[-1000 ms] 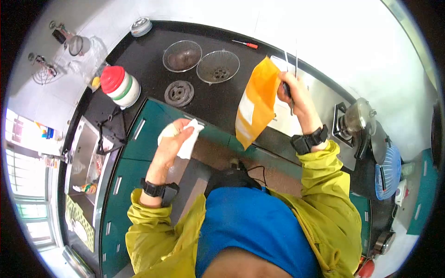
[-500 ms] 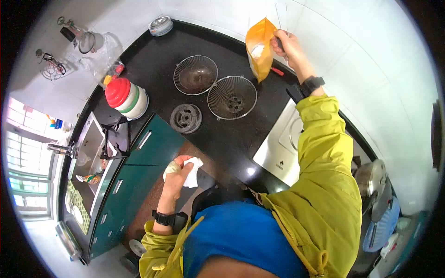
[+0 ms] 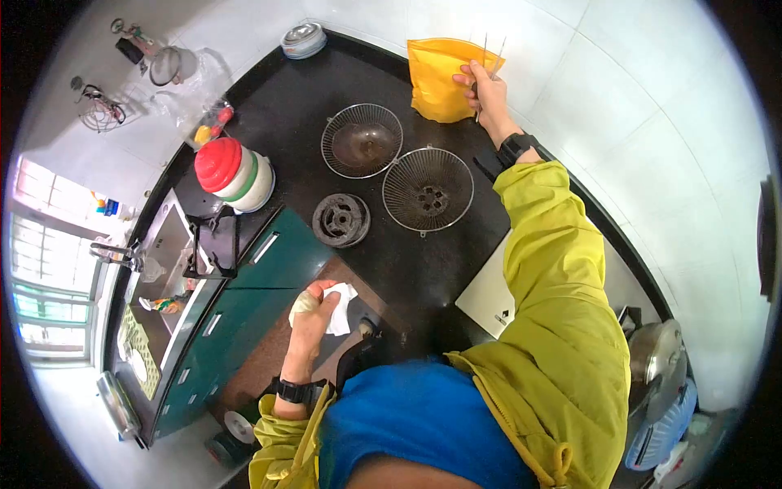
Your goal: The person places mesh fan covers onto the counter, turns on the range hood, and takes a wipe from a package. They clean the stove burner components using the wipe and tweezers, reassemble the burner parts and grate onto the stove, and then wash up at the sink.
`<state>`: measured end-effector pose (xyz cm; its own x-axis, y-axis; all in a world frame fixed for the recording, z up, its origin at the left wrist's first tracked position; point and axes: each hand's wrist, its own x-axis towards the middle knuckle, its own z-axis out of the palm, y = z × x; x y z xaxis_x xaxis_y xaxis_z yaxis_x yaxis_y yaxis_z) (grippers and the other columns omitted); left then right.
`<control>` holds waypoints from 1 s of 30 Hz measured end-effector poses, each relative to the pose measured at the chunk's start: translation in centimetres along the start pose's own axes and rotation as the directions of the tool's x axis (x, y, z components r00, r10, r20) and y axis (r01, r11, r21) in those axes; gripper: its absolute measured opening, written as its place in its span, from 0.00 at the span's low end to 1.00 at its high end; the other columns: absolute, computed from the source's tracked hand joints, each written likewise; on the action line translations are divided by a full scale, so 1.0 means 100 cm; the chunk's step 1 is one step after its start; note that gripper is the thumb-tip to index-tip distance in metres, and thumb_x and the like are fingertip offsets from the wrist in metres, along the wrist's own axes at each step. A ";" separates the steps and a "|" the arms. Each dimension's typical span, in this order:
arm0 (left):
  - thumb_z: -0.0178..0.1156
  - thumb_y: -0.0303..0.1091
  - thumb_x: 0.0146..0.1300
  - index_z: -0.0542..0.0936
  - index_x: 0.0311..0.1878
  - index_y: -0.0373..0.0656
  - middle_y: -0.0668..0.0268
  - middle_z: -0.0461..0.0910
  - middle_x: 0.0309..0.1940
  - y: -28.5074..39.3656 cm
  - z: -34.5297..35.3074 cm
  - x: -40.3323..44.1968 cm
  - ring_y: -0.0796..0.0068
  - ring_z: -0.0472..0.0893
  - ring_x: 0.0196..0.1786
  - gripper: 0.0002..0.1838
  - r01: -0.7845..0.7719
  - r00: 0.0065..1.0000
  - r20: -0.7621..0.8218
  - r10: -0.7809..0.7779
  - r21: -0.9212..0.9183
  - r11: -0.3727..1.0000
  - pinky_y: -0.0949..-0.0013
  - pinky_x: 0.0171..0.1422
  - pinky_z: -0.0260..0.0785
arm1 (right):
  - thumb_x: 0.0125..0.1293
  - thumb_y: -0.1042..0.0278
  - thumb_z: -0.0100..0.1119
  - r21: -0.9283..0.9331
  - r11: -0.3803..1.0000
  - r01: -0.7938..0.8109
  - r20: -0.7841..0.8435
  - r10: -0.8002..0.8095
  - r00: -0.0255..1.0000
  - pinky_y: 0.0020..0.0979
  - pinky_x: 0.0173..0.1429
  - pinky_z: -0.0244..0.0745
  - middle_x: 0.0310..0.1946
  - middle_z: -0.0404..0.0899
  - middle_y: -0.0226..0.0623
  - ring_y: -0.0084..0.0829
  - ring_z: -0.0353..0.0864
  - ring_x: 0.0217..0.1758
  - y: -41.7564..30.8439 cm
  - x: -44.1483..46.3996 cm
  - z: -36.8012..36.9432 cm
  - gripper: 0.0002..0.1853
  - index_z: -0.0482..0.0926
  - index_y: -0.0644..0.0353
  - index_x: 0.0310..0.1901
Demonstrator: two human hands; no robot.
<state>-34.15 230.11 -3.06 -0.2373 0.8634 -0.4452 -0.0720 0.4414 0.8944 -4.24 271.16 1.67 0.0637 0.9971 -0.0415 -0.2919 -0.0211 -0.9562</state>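
Note:
My left hand (image 3: 314,318) is closed around a crumpled white tissue (image 3: 340,314), out in front of the green cabinet. A pale bundle (image 3: 305,302) also shows between its fingers; I cannot make out what it is. At the far edge of the counter, my right hand (image 3: 489,96) grips the right side of a yellow pouch (image 3: 438,81). Two thin metal prongs (image 3: 494,54) stick up from the same hand; the rest of that tool is hidden by the fingers. The pouch stands upright against the white tiled wall.
On the black counter (image 3: 269,106) are two wire baskets (image 3: 362,140) (image 3: 428,189), a round dark burner part (image 3: 341,220) and a red-lidded striped container (image 3: 236,173). A steel cooktop (image 3: 487,297) lies under my right arm. The sink (image 3: 167,244) is at left, pots (image 3: 656,350) at right.
My right hand and the pouch have shifted left and slightly up; the pouch has turned its broad face toward me, hiding its white inside. My left hand keeps its hold on the tissue.

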 end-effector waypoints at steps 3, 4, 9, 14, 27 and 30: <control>0.57 0.27 0.72 0.78 0.57 0.38 0.69 0.84 0.41 -0.004 0.002 0.017 0.83 0.80 0.39 0.12 -0.024 0.994 0.112 0.017 0.062 0.998 0.77 0.42 0.73 | 0.75 0.53 0.55 -0.101 0.995 0.012 -0.021 -0.014 1.000 0.18 0.22 0.58 0.42 0.88 0.35 0.15 0.65 0.23 -0.012 -0.032 -0.018 0.19 0.80 0.60 0.54; 0.57 0.27 0.72 0.78 0.57 0.38 0.69 0.84 0.41 -0.002 0.005 0.023 0.83 0.80 0.39 0.12 -0.020 0.990 0.140 0.009 0.071 0.997 0.77 0.42 0.73 | 0.75 0.52 0.55 -0.158 0.987 0.031 0.018 -0.028 0.999 0.17 0.23 0.59 0.43 0.87 0.35 0.14 0.65 0.23 -0.015 -0.045 -0.024 0.19 0.80 0.60 0.55; 0.59 0.24 0.69 0.78 0.54 0.39 0.69 0.82 0.42 0.012 0.036 0.047 0.82 0.79 0.42 0.12 -0.254 0.900 0.391 0.194 0.109 0.961 0.75 0.48 0.72 | 0.73 0.52 0.58 -0.196 0.980 0.014 -0.044 -0.024 0.999 0.18 0.24 0.61 0.41 0.88 0.33 0.14 0.68 0.24 -0.029 -0.134 -0.050 0.18 0.83 0.59 0.51; 0.60 0.21 0.67 0.77 0.51 0.38 0.68 0.82 0.40 -0.020 0.073 0.067 0.82 0.81 0.41 0.11 -0.166 0.776 0.603 0.187 -0.091 0.982 0.77 0.44 0.73 | 0.74 0.52 0.57 -0.146 0.989 0.013 -0.286 -0.055 0.957 0.17 0.23 0.56 0.35 0.85 0.31 0.15 0.68 0.22 -0.041 -0.291 -0.089 0.17 0.84 0.58 0.48; 0.60 0.29 0.65 0.81 0.46 0.43 0.65 0.81 0.38 -0.055 0.289 0.041 0.71 0.81 0.47 0.07 -0.697 0.567 0.746 0.351 0.207 0.687 0.66 0.53 0.72 | 0.74 0.57 0.59 0.205 0.970 -0.129 -0.805 0.242 0.541 0.19 0.19 0.54 0.23 0.76 0.24 0.15 0.67 0.19 0.094 -0.635 -0.196 0.13 0.82 0.59 0.45; 0.62 0.28 0.62 0.81 0.42 0.45 0.59 0.78 0.42 -0.063 0.347 0.031 0.57 0.78 0.53 0.06 -0.903 0.394 0.684 0.614 0.165 0.396 0.58 0.58 0.70 | 0.74 0.58 0.59 0.246 0.954 -0.173 -0.779 0.300 0.551 0.19 0.19 0.53 0.22 0.75 0.24 0.15 0.67 0.18 0.094 -0.650 -0.209 0.12 0.82 0.59 0.44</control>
<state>-0.80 238.53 -11.56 0.5252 0.7781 0.3446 0.3458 -0.5651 0.7491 8.81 204.67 -10.68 0.6907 0.4858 -0.5356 -0.5240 -0.1742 -0.8337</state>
